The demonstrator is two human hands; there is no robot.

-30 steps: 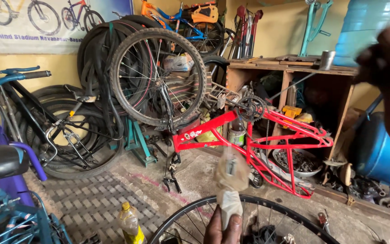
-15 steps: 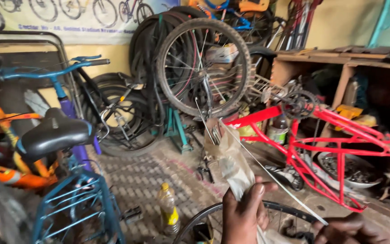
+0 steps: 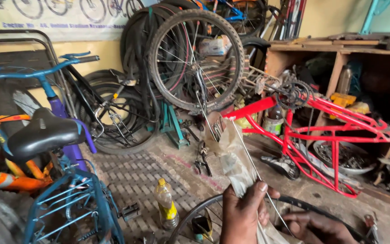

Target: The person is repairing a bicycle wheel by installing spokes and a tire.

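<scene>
My left hand [image 3: 244, 212] is at the bottom centre, closed around a crumpled clear plastic bag [image 3: 224, 151] that sticks up from my fist. A thin metal spoke [image 3: 249, 162] slants down past the bag and my thumb toward my right hand [image 3: 317, 226]. That hand lies low at the bottom right with curled fingers, over a bicycle wheel [image 3: 190, 217] with a black tyre. Whether its fingers pinch the spoke's lower end is hidden.
An upturned red bicycle frame [image 3: 321, 131] stands right of centre, in front of a wooden shelf [image 3: 339, 49]. A mounted wheel [image 3: 195, 58] and stacked tyres lean on the back wall. A blue bicycle with a black saddle [image 3: 41, 133] crowds the left. A plastic bottle [image 3: 165, 203] stands on the floor.
My right hand has dropped from high on the right to the wheel below. My left hand has come up a little with the bag. My view has swung left and down.
</scene>
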